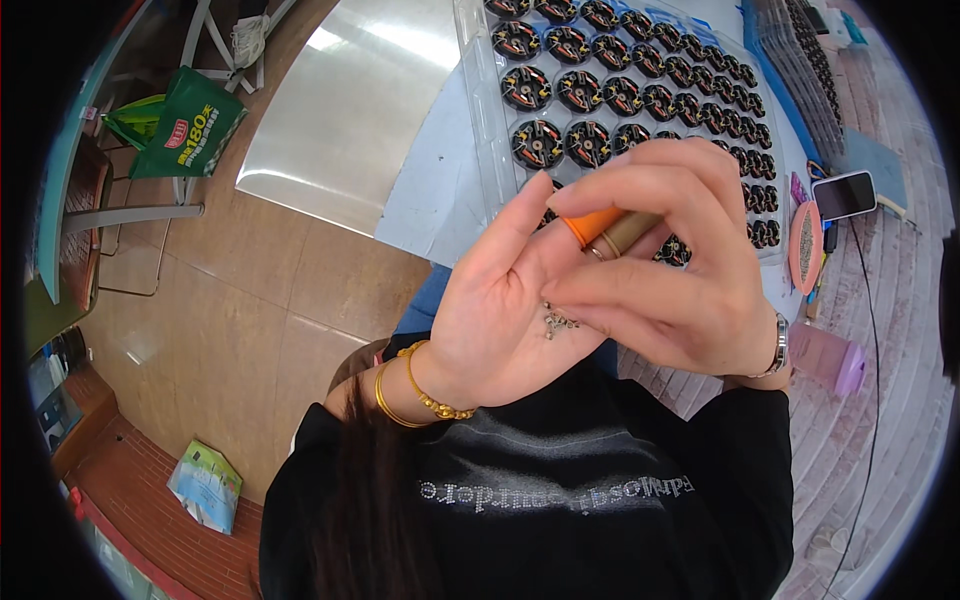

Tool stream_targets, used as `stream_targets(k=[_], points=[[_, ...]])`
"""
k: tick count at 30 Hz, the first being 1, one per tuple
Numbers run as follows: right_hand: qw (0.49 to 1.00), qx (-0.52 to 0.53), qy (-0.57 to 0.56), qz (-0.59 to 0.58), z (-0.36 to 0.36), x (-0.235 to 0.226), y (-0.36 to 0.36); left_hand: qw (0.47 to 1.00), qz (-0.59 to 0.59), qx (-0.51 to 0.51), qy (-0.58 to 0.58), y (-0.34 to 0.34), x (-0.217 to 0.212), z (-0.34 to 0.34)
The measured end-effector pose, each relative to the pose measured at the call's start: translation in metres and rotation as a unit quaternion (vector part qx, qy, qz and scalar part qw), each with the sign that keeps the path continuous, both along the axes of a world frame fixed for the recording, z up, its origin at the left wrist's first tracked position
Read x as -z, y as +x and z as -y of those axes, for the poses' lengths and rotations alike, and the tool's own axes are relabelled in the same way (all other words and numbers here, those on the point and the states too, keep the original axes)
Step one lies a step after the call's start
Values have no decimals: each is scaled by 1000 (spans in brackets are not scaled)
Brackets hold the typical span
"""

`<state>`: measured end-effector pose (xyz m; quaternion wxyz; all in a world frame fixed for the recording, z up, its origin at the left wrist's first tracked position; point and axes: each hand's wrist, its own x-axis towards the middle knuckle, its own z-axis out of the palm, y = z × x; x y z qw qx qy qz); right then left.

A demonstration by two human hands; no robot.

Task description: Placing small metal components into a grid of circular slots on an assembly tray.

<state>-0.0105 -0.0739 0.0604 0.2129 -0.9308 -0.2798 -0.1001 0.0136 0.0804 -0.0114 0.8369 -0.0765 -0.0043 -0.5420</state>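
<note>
My left hand [490, 320] is turned palm up, thumb out, with a small heap of tiny metal screw-like pieces [556, 322] lying on the palm. Over it comes my right hand [680, 270], thumb and finger pinched together at the heap's edge; whatever is between the tips is too small to name. Between the hands show an orange finger cot [590, 228] and an olive finger cot [630, 232]. Just behind the hands stands a clear plastic tray [480, 110] holding rows of round black parts [580, 90] with small coloured components; my right hand hides some.
At right on the table are a phone [845, 195], a pink oval dish [806, 248] of small pieces, a purple cup [830, 360] and a black cable [872, 330]. More stacked trays [800, 80] stand at the far right. A green bag [190, 125] hangs left.
</note>
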Motion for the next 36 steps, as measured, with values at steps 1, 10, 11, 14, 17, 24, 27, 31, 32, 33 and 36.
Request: stream_targets(k=[1, 10, 11, 14, 17, 24, 27, 31, 32, 33, 36], points=[[1000, -2, 1, 0, 2, -2, 1, 1000, 0, -2, 1, 0, 0, 1], [999, 17, -12, -40, 18, -9, 4, 998, -44, -22, -30, -2, -1, 7], [999, 30, -17, -16, 18, -10, 4, 998, -52, -19, -20, -3, -2, 7], [999, 37, -16, 9, 15, -11, 4, 998, -48, -24, -11, -2, -2, 6], [999, 9, -20, 24, 15, -8, 1, 998, -55, -21, -36, -2, -2, 8], [999, 3, -37, 21, 15, -4, 0, 998, -45, -20, -33, -2, -1, 6], [999, 2, -42, 18, 15, -5, 0, 1000, 9, -16, -21, -1, 2, 5], [998, -7, -43, 50, 15, -1, 3, 1000, 9, 1, -18, -1, 2, 4], [996, -35, -39, 71, 16, 3, 5, 1000, 15, 5, -10, -2, 2, 4], [993, -62, -36, 93, 18, 5, 6, 1000, 20, 10, -2, -2, 2, 4], [993, -67, -35, 88, 20, 5, 8, 999, -1, 30, -14, 0, 1, 3]])
